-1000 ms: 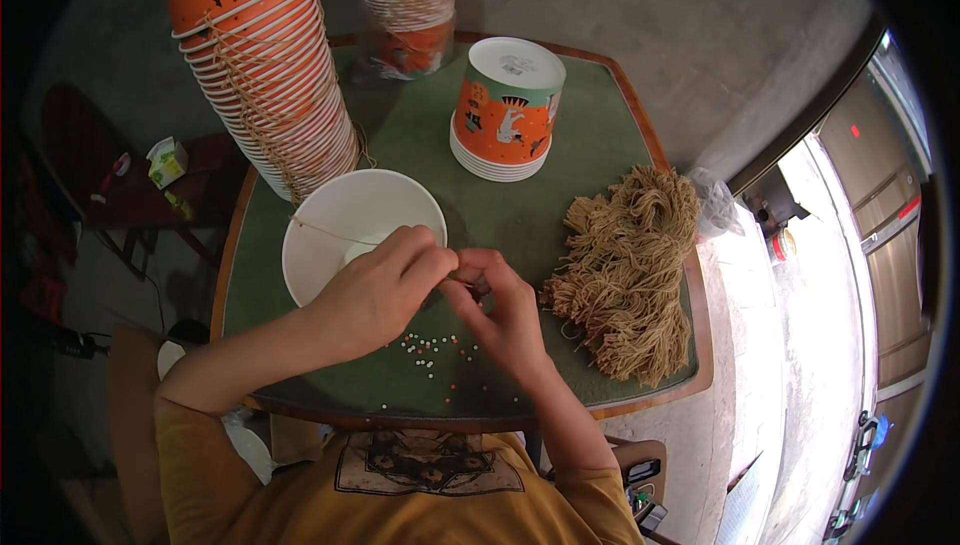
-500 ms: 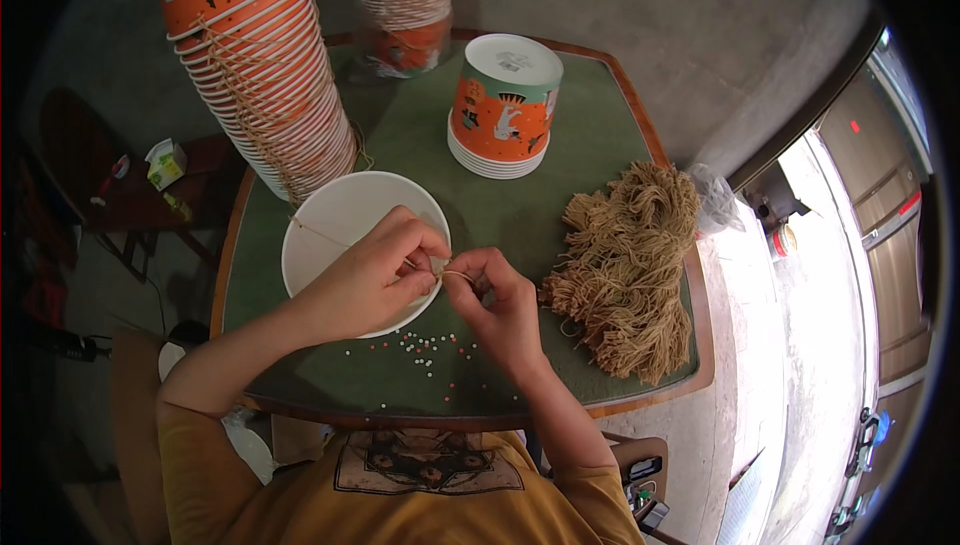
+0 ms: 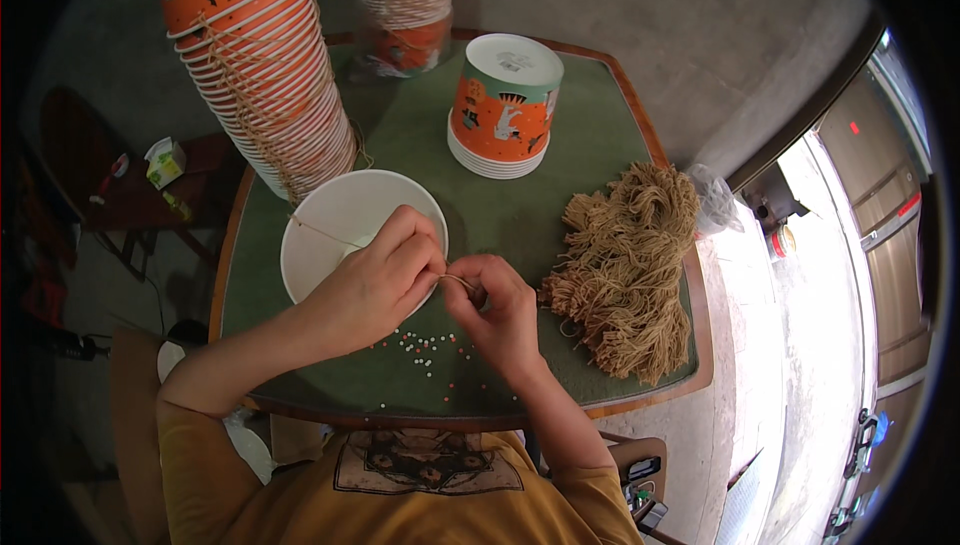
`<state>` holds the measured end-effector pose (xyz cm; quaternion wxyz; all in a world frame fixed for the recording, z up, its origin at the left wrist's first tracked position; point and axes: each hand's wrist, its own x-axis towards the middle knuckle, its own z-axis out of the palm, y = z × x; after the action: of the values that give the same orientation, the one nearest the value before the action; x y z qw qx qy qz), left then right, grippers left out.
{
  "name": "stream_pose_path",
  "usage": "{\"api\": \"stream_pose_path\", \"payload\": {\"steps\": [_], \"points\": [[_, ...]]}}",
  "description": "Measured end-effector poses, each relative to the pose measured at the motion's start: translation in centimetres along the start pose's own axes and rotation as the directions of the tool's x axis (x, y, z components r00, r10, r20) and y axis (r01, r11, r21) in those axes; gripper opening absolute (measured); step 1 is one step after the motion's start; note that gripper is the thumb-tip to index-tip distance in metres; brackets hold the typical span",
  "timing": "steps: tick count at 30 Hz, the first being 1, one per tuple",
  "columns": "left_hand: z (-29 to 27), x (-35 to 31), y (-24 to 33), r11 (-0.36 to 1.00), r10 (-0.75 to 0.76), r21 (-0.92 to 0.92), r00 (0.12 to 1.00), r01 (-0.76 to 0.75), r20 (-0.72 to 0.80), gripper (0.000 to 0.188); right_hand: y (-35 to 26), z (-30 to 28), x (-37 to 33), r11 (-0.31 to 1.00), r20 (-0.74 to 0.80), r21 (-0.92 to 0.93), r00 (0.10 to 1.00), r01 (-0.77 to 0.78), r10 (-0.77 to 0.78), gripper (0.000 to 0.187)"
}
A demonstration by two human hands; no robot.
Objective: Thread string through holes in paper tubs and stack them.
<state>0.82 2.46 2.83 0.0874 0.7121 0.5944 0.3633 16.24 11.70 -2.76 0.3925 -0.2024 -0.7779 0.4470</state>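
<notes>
A paper bucket stands before me with its pale inside facing up. From its far-left rim, a thin tan cord runs across the mouth toward my left hand, whose fingers are pinched over the near-right rim. My right hand pinches the cord just right of that rim, a short loop showing at its fingers. The fingertips of both hands nearly meet; the cord between them is mostly hidden. Small white and red dots lie scattered on the green tabletop below my hands.
A tall leaning stack of orange buckets draped with cord rises at the left. A wrapped stack is behind it. Upside-down nested buckets stand at the far middle. A thick bundle of cord lies at the right beside a clear plastic bag.
My left hand has rolled over and its fingers have closed in toward the right hand, covering the knot area. The bucket has shifted very slightly; my right hand has barely moved.
</notes>
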Motion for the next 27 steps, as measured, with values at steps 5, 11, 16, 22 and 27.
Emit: {"api": "stream_pose_path", "payload": {"steps": [5,11,16,22,27], "points": [[-0.15,-0.03,-0.33,0.987,-0.097,-0.121,0.993,0.104,0.060,0.010,0.12,0.31,0.05,0.996,-0.021,-0.061,0.998,0.064,-0.065,0.016],[-0.40,-0.13,-0.87,0.974,-0.138,-0.164,0.984,0.155,0.113,0.008,0.04,0.41,-0.08,0.995,-0.013,-0.073,0.998,0.065,-0.066,0.015],[-0.56,0.01,-0.31,0.964,-0.174,-0.178,0.976,0.196,0.132,0.009,-0.01,0.41,-0.23,0.994,0.003,-0.096,0.999,0.054,-0.054,0.015],[-0.36,-0.02,-0.12,0.997,-0.039,-0.059,0.999,0.041,0.037,0.009,0.06,0.56,-0.24,0.995,-0.018,-0.067,0.997,0.073,-0.075,0.016],[-0.49,-0.24,-0.68,0.998,-0.064,0.015,0.995,0.065,-0.079,0.013,-0.11,0.70,-0.27,0.996,-0.016,-0.061,0.998,0.061,-0.062,0.016]]}}
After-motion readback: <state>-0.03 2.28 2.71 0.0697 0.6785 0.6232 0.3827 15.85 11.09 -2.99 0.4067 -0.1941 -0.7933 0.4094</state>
